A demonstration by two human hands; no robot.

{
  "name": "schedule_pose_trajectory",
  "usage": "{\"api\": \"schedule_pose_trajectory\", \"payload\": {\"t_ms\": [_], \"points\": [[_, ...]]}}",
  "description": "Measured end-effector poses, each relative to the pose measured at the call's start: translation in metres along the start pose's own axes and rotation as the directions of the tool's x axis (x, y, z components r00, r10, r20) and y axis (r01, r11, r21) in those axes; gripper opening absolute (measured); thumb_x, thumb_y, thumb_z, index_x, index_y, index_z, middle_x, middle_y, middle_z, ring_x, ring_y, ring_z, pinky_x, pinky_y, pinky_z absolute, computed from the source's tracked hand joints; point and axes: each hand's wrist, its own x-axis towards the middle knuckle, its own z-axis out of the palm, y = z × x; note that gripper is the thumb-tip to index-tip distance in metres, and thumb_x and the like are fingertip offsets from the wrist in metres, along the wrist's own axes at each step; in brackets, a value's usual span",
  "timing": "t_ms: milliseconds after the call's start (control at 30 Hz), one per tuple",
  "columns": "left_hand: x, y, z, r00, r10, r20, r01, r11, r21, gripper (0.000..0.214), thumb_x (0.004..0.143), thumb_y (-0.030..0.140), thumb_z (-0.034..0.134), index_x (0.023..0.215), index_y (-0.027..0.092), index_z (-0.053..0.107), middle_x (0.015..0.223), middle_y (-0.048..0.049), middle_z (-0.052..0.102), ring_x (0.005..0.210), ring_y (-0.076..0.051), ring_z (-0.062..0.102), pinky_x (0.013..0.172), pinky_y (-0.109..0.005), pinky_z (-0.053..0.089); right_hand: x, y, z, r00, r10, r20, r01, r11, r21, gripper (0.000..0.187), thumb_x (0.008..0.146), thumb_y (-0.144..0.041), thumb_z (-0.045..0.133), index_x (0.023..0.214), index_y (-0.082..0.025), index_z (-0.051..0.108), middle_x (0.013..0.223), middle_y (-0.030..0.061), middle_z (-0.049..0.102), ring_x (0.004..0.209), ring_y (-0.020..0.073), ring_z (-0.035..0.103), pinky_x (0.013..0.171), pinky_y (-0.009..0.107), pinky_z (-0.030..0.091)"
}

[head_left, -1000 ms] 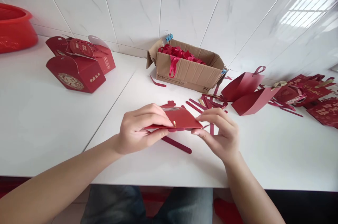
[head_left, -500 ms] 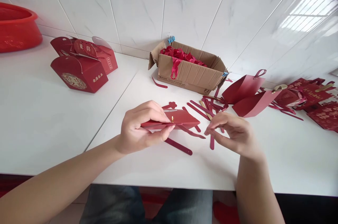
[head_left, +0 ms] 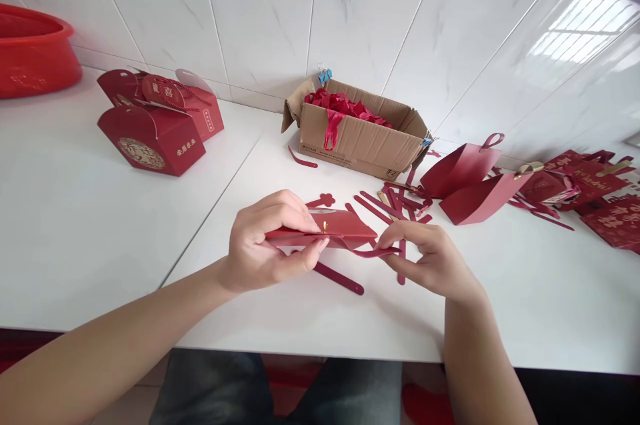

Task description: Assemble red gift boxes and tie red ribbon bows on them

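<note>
Pinched between the thumb and fingers of my left hand (head_left: 273,241) is the upper edge of a red paper gift box (head_left: 350,225). A small gold fastener (head_left: 325,226) pokes out of the box beside my fingertips. From the box a dark red strap (head_left: 373,253) runs to the right, and my right hand (head_left: 425,255) grips its free end between thumb and fingers. Another dark red strap (head_left: 340,278) lies on the table just below the box. Behind the box shows a flower-ended strap (head_left: 327,199).
A cardboard box (head_left: 345,138) of red ribbons (head_left: 345,106) stands by the wall. More loose straps (head_left: 375,208) lie right of centre. Red gift boxes stand at left (head_left: 155,138) and right (head_left: 475,195), with flat red bags (head_left: 613,218) farther right. A red basin (head_left: 35,55) sits far left.
My right hand has moved left and taken hold of the strap's free end, which hung loose before. My left hand keeps its grip on the gift box, almost unmoved.
</note>
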Motion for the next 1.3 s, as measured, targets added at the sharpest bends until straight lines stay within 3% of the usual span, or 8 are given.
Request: {"api": "schedule_pose_trajectory", "payload": {"t_ms": [167, 333, 500, 700, 833, 967, 1100, 1300], "points": [[0.0, 0.001, 0.002, 1.0, 0.01, -0.015, -0.01, 1.0, -0.003, 0.02, 0.067, 0.005, 0.073, 0.077, 0.018, 0.063, 0.064, -0.0001, 0.063, 0.06, -0.013, 0.061, 0.054, -0.027, 0.054, -0.007, 0.006, -0.008, 0.973, -0.117, -0.201, 0.171, 0.945, 0.277, 0.018, 0.078, -0.009, 0.069, 0.087, -0.024, 0.068, 0.078, 0.0011, 0.067, 0.07, 0.016, 0.066, 0.06, 0.032, 0.056], [-0.002, 0.003, 0.003, 0.999, 0.031, 0.012, -0.031, 0.999, 0.019, 0.02, 0.067, 0.007, 0.073, 0.077, 0.02, 0.061, 0.06, 0.0005, 0.062, 0.056, -0.013, 0.059, 0.05, -0.027, 0.052, -0.006, 0.005, -0.002, 0.929, -0.135, -0.343, 0.275, 0.875, 0.399, 0.012, 0.079, -0.018, 0.071, 0.086, -0.027, 0.069, 0.083, 0.0021, 0.067, 0.072, 0.018, 0.067, 0.062, 0.037, 0.058], [-0.004, 0.005, 0.003, 0.998, 0.045, 0.049, -0.047, 0.998, 0.043, 0.018, 0.069, 0.012, 0.072, 0.077, 0.022, 0.058, 0.061, -0.0004, 0.063, 0.057, -0.015, 0.06, 0.052, -0.029, 0.053, 0.002, -0.023, 0.009, 0.885, -0.039, -0.464, 0.247, 0.884, 0.396, 0.008, 0.084, -0.033, 0.068, 0.085, -0.028, 0.062, 0.075, 0.0016, 0.067, 0.059, 0.0165, 0.064, 0.05, 0.033, 0.054], [-0.009, 0.006, 0.007, 0.985, 0.136, 0.107, -0.14, 0.99, 0.029, 0.019, 0.068, 0.014, 0.074, 0.078, 0.021, 0.059, 0.063, -0.0011, 0.065, 0.057, -0.015, 0.061, 0.056, -0.032, 0.055, 0.022, -0.049, 0.024, 0.823, -0.004, -0.568, 0.285, 0.868, 0.407, 0.024, 0.08, -0.019, 0.073, 0.095, -0.032, 0.059, 0.073, -0.0048, 0.067, 0.059, 0.0126, 0.063, 0.048, 0.025, 0.052], [-0.01, 0.006, 0.009, 0.978, 0.162, 0.128, -0.169, 0.985, 0.046, 0.019, 0.067, 0.011, 0.074, 0.077, 0.018, 0.06, 0.063, -0.0025, 0.065, 0.057, -0.015, 0.062, 0.057, -0.032, 0.054, 0.026, -0.033, 0.03, 0.85, -0.026, -0.527, 0.211, 0.932, 0.294, 0.007, 0.086, -0.023, 0.065, 0.091, -0.028, 0.067, 0.079, 0.0003, 0.069, 0.069, 0.0152, 0.067, 0.059, 0.03, 0.056], [-0.011, 0.006, 0.008, 0.977, 0.159, 0.139, -0.169, 0.983, 0.066, 0.017, 0.069, 0.012, 0.073, 0.076, 0.019, 0.06, 0.063, -0.0014, 0.065, 0.057, -0.014, 0.062, 0.057, -0.031, 0.053, 0.023, -0.019, 0.03, 0.904, -0.056, -0.424, 0.162, 0.962, 0.218, 0.016, 0.087, -0.024, 0.061, 0.101, -0.027, 0.068, 0.093, 0.0048, 0.072, 0.088, 0.0212, 0.07, 0.077, 0.039, 0.059], [-0.01, 0.007, 0.007, 0.979, 0.161, 0.127, -0.171, 0.983, 0.067, 0.017, 0.068, 0.011, 0.073, 0.076, 0.019, 0.061, 0.061, -0.0009, 0.065, 0.056, -0.015, 0.061, 0.057, -0.031, 0.054, 0.021, -0.025, 0.033, 0.888, -0.15, -0.434, 0.21, 0.973, 0.093, 0.016, 0.08, -0.017, 0.069, 0.092, -0.027, 0.071, 0.094, 0.005, 0.07, 0.089, 0.0213, 0.068, 0.08, 0.039, 0.058], [-0.008, 0.008, 0.008, 0.987, 0.122, 0.103, -0.128, 0.99, 0.052, 0.014, 0.071, 0.015, 0.074, 0.075, 0.02, 0.061, 0.063, -0.0012, 0.067, 0.057, -0.015, 0.063, 0.058, -0.03, 0.054, 0.016, -0.039, 0.043, 0.952, 0.062, -0.299, 0.034, 0.951, 0.308, 0.014, 0.087, -0.015, 0.061, 0.098, -0.024, 0.063, 0.097, 0.0055, 0.073, 0.091, 0.0209, 0.071, 0.076, 0.036, 0.061]]}}
